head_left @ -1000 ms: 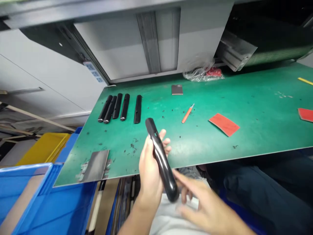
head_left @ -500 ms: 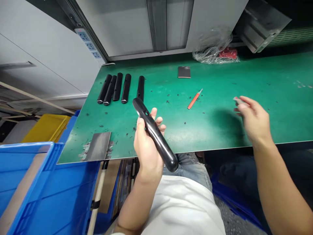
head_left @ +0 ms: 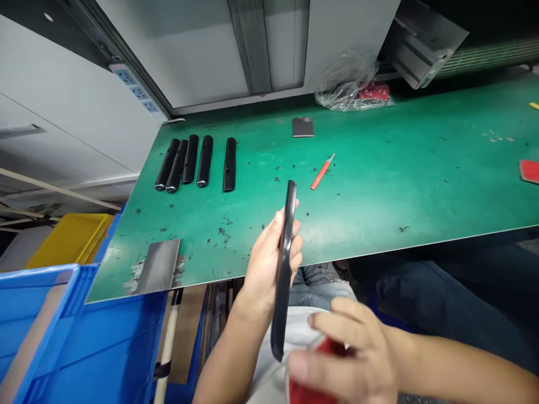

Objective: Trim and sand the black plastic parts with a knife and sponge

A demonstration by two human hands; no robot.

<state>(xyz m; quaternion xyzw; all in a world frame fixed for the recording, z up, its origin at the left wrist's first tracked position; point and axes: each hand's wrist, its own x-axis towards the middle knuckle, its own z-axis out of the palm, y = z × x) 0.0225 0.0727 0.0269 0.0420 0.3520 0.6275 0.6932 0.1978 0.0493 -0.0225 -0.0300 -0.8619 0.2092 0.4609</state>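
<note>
A green tabletop [head_left: 362,179] fills the space in front of the person, backed by a pale panel [head_left: 202,50] with a strip of three sockets [head_left: 137,92] at its left corner; at the far right a metal beam [head_left: 421,45] juts out above the surface. Blue bins [head_left: 122,336] and a yellow bin [head_left: 69,241] crowd the left end, below the table's edge. I count five black tubes [head_left: 204,161] lying there, four of them grouped at the left and one a little apart, and a sixth tube [head_left: 284,269] is up off the surface, near the front edge and held lengthwise, clasped in the left hand [head_left: 267,264]. The right hand [head_left: 362,353], blurred, has its thumb and fingers around one red pad [head_left: 311,393], just beside the tube's lower end; those fingers cover much of the pad, so its shape can't be made out. Around them lie one orange-handled knife [head_left: 320,175], one dark square [head_left: 303,127], one grey plate [head_left: 159,266] at the front left, and a clear plastic bag [head_left: 337,95] with something red inside. Another red piece [head_left: 529,171] is cut off by the right edge of view, and dark crumbs [head_left: 223,233] are scattered about.
</note>
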